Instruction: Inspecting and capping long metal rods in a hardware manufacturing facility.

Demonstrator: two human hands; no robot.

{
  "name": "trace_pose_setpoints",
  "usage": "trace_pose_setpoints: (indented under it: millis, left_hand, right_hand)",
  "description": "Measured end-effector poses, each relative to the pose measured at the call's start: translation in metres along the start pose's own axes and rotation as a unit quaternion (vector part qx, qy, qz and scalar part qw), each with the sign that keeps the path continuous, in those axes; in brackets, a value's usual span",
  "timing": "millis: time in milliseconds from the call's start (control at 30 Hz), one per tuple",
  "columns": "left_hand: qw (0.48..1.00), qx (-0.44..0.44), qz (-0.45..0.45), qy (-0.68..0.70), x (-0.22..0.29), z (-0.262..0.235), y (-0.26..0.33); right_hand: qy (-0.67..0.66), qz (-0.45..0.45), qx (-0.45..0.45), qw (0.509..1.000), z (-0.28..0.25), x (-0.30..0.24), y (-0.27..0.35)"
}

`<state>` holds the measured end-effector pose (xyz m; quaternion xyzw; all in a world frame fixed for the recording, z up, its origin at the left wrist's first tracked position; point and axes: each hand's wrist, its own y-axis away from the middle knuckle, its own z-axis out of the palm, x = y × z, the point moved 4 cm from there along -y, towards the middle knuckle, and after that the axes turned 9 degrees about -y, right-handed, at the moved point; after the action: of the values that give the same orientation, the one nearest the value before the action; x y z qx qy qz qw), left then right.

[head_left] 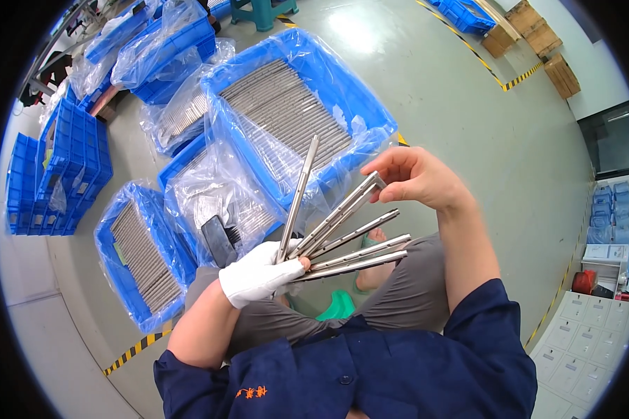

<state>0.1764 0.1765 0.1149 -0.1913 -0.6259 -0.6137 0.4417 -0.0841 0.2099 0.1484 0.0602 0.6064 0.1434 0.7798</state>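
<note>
My left hand [253, 276], in a white glove with the thumb tip bare, is wrapped round one end of several slim steel rails [300, 192]. They fan out from the fist, one pointing up and away, others toward the right, with small holes along some of them. My bare right hand [419, 180] has thumb and forefinger at the far end of a rail [342, 209] in the middle of the fan. Beyond the hands, a large blue crate [360, 94] lined with clear plastic holds rows of similar rails [283, 101].
A smaller lined crate [122, 279] of rails stands at the left. Between the crates, a black brush [219, 237] lies on plastic film. Blue crates [59, 167] are stacked at far left. A green stool [262, 12] stands at the back, wooden boxes [534, 28] at far right.
</note>
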Motion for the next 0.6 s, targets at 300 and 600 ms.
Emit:
trace_pose_setpoints:
  millis: [300, 600]
  left_hand:
    - [1.0, -0.002, 0.01, -0.012, -0.008, 0.002, -0.004]
    - [1.0, -0.021, 0.005, 0.016, -0.005, 0.009, -0.006]
  right_hand:
    - [-0.021, -0.05, 0.057, 0.997, -0.01, -0.011, 0.006]
    - [0.035, -0.088, -0.016, 0.995, 0.001, -0.013, 0.008]
